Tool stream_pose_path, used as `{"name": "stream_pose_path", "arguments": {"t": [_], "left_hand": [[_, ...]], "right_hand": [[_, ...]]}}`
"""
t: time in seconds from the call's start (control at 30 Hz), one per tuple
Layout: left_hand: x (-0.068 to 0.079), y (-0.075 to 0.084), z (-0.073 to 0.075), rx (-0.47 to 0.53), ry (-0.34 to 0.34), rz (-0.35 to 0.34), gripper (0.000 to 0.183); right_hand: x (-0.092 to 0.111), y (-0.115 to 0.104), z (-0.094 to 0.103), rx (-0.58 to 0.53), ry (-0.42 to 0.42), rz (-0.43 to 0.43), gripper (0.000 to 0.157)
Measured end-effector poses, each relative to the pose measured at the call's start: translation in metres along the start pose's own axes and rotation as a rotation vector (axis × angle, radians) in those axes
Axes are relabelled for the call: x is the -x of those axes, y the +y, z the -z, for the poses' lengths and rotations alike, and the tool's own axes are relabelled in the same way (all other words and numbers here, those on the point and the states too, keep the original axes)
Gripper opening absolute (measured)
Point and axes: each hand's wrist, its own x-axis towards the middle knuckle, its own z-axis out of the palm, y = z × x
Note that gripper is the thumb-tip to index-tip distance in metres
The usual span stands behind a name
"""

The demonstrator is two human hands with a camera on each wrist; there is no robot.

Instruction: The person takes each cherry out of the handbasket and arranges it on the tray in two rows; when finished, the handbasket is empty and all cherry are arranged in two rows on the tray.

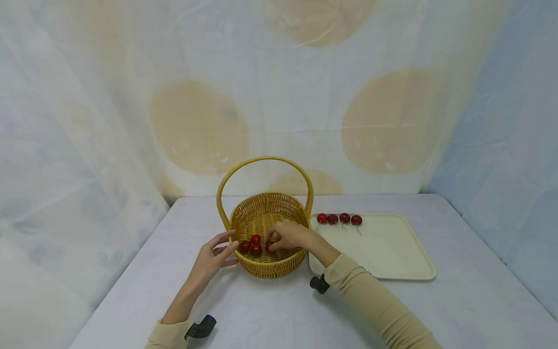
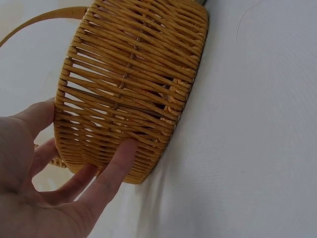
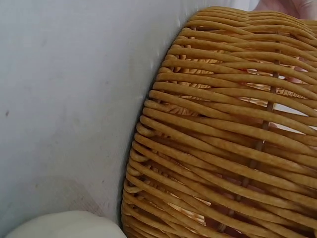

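A yellow-brown wicker basket [image 1: 270, 270] with a tall arched handle stands on the table. Three dark red cherries [image 1: 255, 249] lie in its front left part. My right hand [image 1: 287, 236] reaches down into the basket and pinches another cherry [image 1: 269, 246], partly covered by the fingers. On the basket's left side, my left hand [image 1: 212, 259] rests extended fingers against the weave, as the left wrist view shows with the fingers [image 2: 111, 173] on the outer wall. In the right wrist view the wicker wall hides the right hand's fingertips.
A cream rectangular tray [image 1: 383, 252] lies to the right of the basket, close to it. Several cherries with stems [image 1: 345, 218] sit in a row along its back left edge. A pale cloth covers the table [image 1: 270, 315], and patterned curtains hang behind and at the sides.
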Motion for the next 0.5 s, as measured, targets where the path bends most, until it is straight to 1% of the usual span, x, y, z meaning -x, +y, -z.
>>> {"name": "stream_pose_path", "arguments": {"t": [0.23,0.3,0.5], "left_hand": [[-0.0008,-0.0003,0.0008,0.004,-0.004,0.003,0.056],[-0.0008,-0.0007,0.0009,0.002,-0.003,0.005,0.056],[-0.0011,-0.0005,0.0005,0.002,-0.003,0.005,0.056]], "right_hand": [[-0.0019,-0.0006,-0.0031,-0.002,-0.004,0.04,0.025],[-0.0031,-0.0014,-0.0049,-0.003,-0.005,0.044,0.025],[-0.0077,-0.0024,-0.0099,0.039,0.007,0.03,0.026]]}}
